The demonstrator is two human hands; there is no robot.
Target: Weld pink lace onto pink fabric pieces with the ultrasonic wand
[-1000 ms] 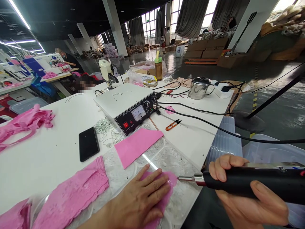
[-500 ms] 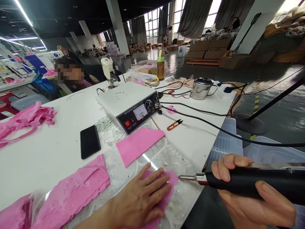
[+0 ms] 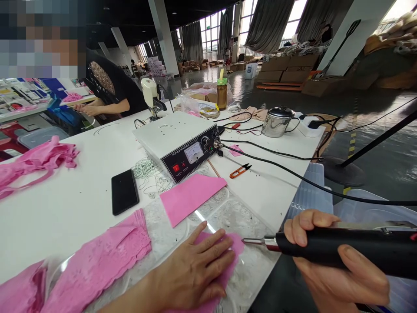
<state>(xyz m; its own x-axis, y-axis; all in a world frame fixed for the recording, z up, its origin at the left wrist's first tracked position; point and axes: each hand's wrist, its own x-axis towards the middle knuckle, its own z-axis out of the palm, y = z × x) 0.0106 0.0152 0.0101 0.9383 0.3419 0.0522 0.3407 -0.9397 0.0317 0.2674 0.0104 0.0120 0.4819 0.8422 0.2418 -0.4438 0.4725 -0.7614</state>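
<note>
My left hand (image 3: pixel 192 269) lies flat, fingers spread, on a pink fabric piece (image 3: pixel 235 243) whose rounded edge shows past my fingertips. Most of that piece is hidden beneath my palm. In my right hand (image 3: pixel 335 261) is a black handheld ultrasonic welder (image 3: pixel 325 248), its fingers wrapped round the barrel. The pointed metal tip reaches the fabric's right edge; whether it presses down, I cannot tell. Under the fabric is a scuffed clear plastic board (image 3: pixel 254 217). A folded pink piece (image 3: pixel 192 198) lies just beyond, against the black-fronted control box (image 3: pixel 190 152).
Pink lace-edged garments (image 3: pixel 107 256) lie at the left, near a black phone (image 3: pixel 124 192). Orange thread snips (image 3: pixel 240 171) rest right of the box. A black cable (image 3: pixel 276 164) crosses the table edge. Farther back stand a metal mug (image 3: pixel 276 123) and a bottle (image 3: pixel 222 95).
My right hand and the welder have shifted slightly left, the tip still at the fabric's edge. My left hand stays put. At the upper left, another person has risen from a bent posture.
</note>
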